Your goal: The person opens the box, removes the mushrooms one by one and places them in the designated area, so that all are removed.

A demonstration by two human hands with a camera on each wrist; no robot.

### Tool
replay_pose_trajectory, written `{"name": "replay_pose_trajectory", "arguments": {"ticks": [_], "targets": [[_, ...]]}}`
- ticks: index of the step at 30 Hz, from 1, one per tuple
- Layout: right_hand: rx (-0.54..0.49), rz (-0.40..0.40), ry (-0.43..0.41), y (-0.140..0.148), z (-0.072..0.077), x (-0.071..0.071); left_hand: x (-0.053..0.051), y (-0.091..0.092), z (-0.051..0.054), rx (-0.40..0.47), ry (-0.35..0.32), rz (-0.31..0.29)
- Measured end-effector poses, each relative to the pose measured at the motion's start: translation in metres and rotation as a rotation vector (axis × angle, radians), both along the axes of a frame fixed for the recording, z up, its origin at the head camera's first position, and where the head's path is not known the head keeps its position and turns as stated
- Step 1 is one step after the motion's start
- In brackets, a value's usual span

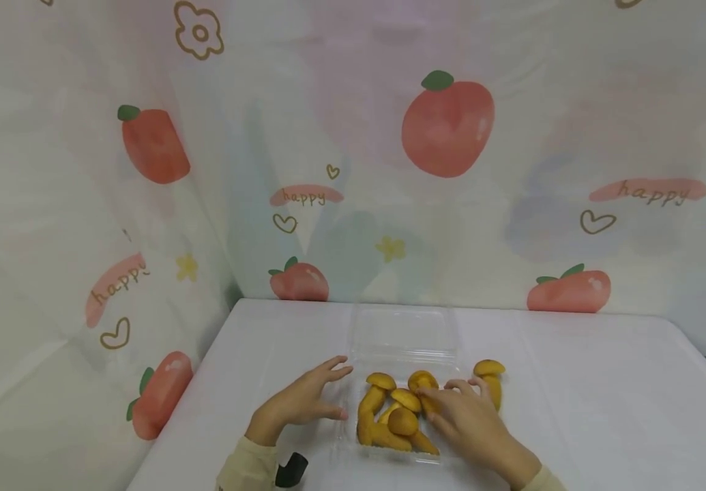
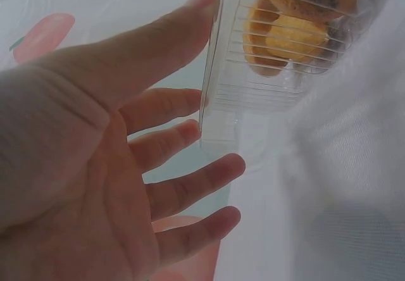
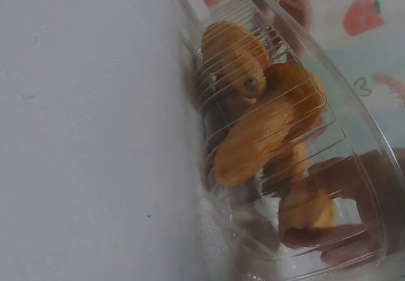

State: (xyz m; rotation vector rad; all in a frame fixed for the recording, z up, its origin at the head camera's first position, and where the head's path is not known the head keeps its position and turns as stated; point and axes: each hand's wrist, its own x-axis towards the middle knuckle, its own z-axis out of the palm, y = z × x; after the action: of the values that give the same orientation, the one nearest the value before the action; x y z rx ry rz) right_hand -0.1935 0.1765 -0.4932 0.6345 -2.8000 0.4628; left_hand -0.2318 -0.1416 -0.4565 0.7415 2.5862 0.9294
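Note:
Several yellow-brown mushrooms (image 1: 379, 383) with rounded caps and thick stems lie in a clear plastic clamshell box (image 1: 403, 455). At the box's right side my right hand (image 1: 472, 421) reaches in and pinches one mushroom (image 3: 308, 208), seen through the ribbed wall in the right wrist view. My left hand (image 1: 305, 397) is at the left side, fingers spread. In the left wrist view its thumb touches or nearly touches the box rim (image 2: 214, 72). One more mushroom (image 1: 491, 383) lies outside the box, beyond the right hand and partly hidden by it.
The box's transparent lid (image 1: 403, 331) is folded back on the white table (image 1: 586, 395). A fruit-printed curtain (image 1: 353, 136) hangs behind the table and along its left side. A black band (image 1: 292, 470) shows near the left sleeve.

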Motion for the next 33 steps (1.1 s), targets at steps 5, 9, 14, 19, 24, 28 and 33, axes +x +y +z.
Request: {"name": "replay_pose_trajectory", "arguments": {"ticks": [5,9,14,19,24,28,33], "targets": [[-0.097,0.005,0.040,0.002,-0.004,0.001,0.000,0.002,0.001,-0.007,-0.002,0.004],[-0.124,0.013,0.063,0.003,-0.006,0.001,0.001,0.003,0.002,-0.014,-0.003,0.010],[-0.165,0.018,0.070,0.003,-0.009,0.001,0.003,0.003,-0.001,-0.017,-0.003,0.021],[-0.280,0.030,0.051,0.003,-0.011,-0.001,0.003,0.001,-0.003,-0.015,0.003,0.021],[-0.507,0.044,-0.040,0.008,-0.002,-0.004,0.003,0.001,-0.003,-0.012,0.006,0.013],[-0.701,0.096,-0.154,0.014,0.008,-0.005,0.002,0.002,-0.002,-0.012,0.008,0.014],[-0.799,0.149,-0.192,0.021,0.018,-0.008,0.001,0.002,-0.001,-0.008,0.016,0.023]]}}
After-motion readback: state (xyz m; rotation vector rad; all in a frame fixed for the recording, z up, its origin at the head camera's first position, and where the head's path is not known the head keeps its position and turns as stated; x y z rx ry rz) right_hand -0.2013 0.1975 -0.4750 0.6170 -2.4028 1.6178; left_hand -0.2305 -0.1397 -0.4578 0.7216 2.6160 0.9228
